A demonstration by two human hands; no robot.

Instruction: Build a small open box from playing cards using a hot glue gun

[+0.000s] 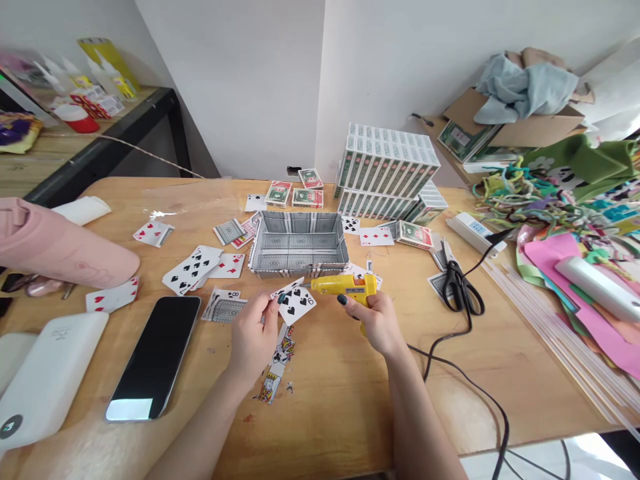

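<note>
My right hand point(377, 320) is wrapped round a yellow hot glue gun point(345, 285), whose nozzle points left. Between the fingertips of my left hand point(256, 330) is a playing card point(287, 288), seen nearly edge-on, close to the nozzle. Just beyond those fingers is a spade card point(299, 308), face up; whether it is touched I cannot tell. Behind both hands stands an open box point(300, 272) built from grey-backed playing cards. Cut strips of face cards point(274, 373) lie on the table below my left hand.
Loose cards point(193, 268) and a phone point(155, 360) lie to the left, beside a white power bank point(55, 373). Stacked card decks point(387, 167) stand behind. Black scissors point(456, 287), a power strip point(475, 233) and a trailing black cable point(480, 387) occupy the right.
</note>
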